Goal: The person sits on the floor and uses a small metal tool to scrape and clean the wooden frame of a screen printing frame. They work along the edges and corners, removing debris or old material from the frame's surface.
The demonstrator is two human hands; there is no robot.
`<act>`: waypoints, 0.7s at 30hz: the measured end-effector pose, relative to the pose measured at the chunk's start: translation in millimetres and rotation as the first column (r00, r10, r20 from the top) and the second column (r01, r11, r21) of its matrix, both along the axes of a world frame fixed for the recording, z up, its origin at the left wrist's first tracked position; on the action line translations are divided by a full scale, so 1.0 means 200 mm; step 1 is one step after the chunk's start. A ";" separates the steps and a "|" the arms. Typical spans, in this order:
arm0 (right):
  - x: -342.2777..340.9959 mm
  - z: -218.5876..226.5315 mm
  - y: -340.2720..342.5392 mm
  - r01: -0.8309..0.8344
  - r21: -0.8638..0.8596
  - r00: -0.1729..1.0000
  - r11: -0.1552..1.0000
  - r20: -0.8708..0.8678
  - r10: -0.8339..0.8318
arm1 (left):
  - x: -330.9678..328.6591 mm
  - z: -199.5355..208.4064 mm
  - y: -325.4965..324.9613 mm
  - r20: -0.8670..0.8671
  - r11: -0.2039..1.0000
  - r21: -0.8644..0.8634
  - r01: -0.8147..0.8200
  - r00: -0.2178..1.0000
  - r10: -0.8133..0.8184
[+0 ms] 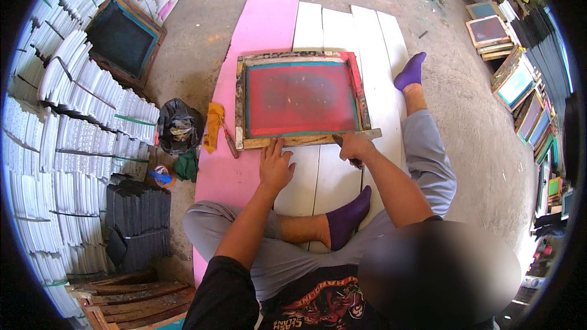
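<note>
A wooden silkscreen frame [257,142] lies flat in front of me, its mesh [299,99] stained red with a teal border. My left hand [278,165] rests on the near wooden bar, fingers stretched out and holding nothing. At the near right corner, my right hand [356,148] is closed round a flat-bladed tool [372,134]. Its grey blade lies along the near bar, and a dark end pokes out below my fist; its exact kind is unclear. Left of the frame are a red-handled tool [230,144] and a mustard-yellow cloth [212,127].
I sit on pink and white boards [263,21]. Tall bundled stacks of white sheets [92,79] stand at left, near a black bag [181,123] and a dark screen frame [122,40]. More screen frames [515,79] lean along the right side. My purple-socked foot [348,220] is close below the frame.
</note>
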State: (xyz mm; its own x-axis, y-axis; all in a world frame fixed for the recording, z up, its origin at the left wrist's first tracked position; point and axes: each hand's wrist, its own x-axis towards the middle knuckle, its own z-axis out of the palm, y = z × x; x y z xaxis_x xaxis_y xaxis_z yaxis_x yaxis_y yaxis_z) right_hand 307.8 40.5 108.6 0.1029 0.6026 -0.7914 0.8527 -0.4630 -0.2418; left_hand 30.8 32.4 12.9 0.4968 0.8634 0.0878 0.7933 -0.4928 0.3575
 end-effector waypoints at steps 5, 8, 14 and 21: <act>-0.04 -0.22 -0.13 0.133 0.212 0.978 0.968 0.132 -0.163 | 0.01 0.01 0.01 -0.010 1.000 -0.014 -0.007 1.000 0.007; -0.08 -0.19 -0.17 0.190 0.231 0.967 0.954 0.122 -0.222 | 0.00 0.02 0.01 -0.014 1.000 -0.026 -0.003 1.000 0.002; -0.06 -0.38 -0.26 0.206 0.426 0.965 0.881 0.061 -0.255 | 0.01 0.04 0.01 -0.026 0.999 -0.031 -0.024 0.999 0.024; -0.14 -0.45 -0.37 0.171 0.426 0.985 0.888 -0.085 -0.149 | 0.01 0.10 0.03 0.100 0.999 0.032 -0.042 0.994 0.039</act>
State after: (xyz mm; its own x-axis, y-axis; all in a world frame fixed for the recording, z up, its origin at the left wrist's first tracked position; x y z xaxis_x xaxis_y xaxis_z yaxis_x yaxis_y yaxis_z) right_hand 279.8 -33.4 19.5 0.1947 0.8640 -0.4643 0.7581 -0.4330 -0.4878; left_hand 33.2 38.3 33.7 0.4490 0.8782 0.1649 0.7743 -0.4745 0.4187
